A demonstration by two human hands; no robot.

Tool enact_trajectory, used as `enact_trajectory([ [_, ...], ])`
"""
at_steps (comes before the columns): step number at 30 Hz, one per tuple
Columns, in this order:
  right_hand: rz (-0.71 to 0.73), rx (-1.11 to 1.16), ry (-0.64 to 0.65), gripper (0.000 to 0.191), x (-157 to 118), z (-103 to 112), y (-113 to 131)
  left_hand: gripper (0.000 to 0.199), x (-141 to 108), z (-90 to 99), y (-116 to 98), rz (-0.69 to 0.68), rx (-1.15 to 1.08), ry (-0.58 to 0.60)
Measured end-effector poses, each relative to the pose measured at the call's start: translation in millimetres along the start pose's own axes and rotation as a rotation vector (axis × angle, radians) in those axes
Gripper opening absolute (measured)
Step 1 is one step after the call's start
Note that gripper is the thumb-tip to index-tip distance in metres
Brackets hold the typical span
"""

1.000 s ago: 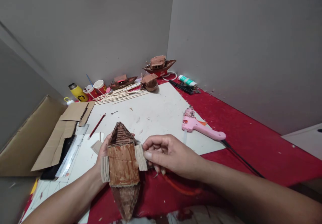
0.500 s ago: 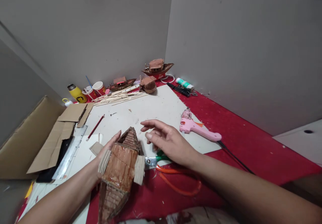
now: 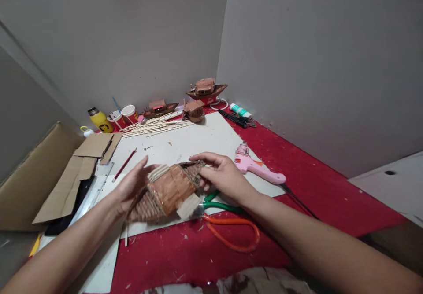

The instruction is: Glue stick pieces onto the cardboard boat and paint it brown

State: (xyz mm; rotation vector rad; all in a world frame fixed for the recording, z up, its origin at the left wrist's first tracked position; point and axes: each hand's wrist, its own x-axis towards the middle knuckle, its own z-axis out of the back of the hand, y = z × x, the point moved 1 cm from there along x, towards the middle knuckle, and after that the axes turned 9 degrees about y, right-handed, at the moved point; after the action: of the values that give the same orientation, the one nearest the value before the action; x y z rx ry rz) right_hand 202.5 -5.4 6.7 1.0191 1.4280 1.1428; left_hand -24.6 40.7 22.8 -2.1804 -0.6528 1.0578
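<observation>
A brown model boat (image 3: 175,184) with a glossy curved roof and pale ribbed flaps on both sides is held above the white board. My right hand (image 3: 220,175) pinches its far right end between thumb and fingers. Around the near left end, my left hand (image 3: 134,186) supports the hull, its thumb raised; part of that hand is behind the boat. Scissors with green and orange handles (image 3: 233,232) lie just below my right hand.
A pink glue gun (image 3: 259,168) rests to the right. Thin sticks (image 3: 158,124), two smaller boats, paper cups (image 3: 128,115) and a yellow bottle (image 3: 101,120) stand behind. Cardboard (image 3: 71,175), a ruler (image 3: 92,197) and a pencil (image 3: 124,165) are at the left.
The boat has turned from nearly upright in view to lying slantwise, its far end swung right. My right hand has closed on that end; my left hand has shifted to the near end.
</observation>
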Motion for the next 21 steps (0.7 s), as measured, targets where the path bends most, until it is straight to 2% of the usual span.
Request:
enact_trajectory([
  [3,0.007,-0.005,-0.075,0.035,8.9,5.1,-2.1,0.033,-6.5,17.8,-24.4,-0.296,0.131,-0.195],
  [5,-0.002,-0.025,-0.084,0.033,14.1,5.6,-5.4,0.03,-14.5,23.7,-31.3,-0.56,0.264,-0.329],
  [7,-0.015,-0.07,-0.081,0.032,17.6,4.9,-9.3,0.026,-25.5,20.7,-28.0,-0.786,0.437,-0.409],
  [9,-0.024,-0.144,-0.074,0.033,19.3,4.3,-12.7,0.022,-36.2,11.6,-16.6,-0.889,0.658,-0.442],
  [11,-0.01,-0.244,-0.079,0.034,19.7,5.0,-14.7,0.021,-43.2,1.6,-1.9,-0.969,0.952,-0.388],
  [13,0.041,-0.363,-0.108,0.031,19.0,7.0,-14.7,0.035,-44.3,-3.6,12.3,-1.083,1.226,-0.251],
  [15,0.117,-0.474,-0.169,0.029,17.1,9.6,-13.4,0.044,-39.0,-1.4,23.6,-1.121,1.431,-0.105],
  [18,0.256,-0.59,-0.257,0.028,12.1,10.9,-11.9,0.038,-25.3,10.7,32.5,-1.05,1.494,-0.046],
  [21,0.56,-0.707,-0.225,0.025,5.4,5.7,-12.5,0.036,-14.0,18.7,34.2,-1.0,1.484,-0.022],
])
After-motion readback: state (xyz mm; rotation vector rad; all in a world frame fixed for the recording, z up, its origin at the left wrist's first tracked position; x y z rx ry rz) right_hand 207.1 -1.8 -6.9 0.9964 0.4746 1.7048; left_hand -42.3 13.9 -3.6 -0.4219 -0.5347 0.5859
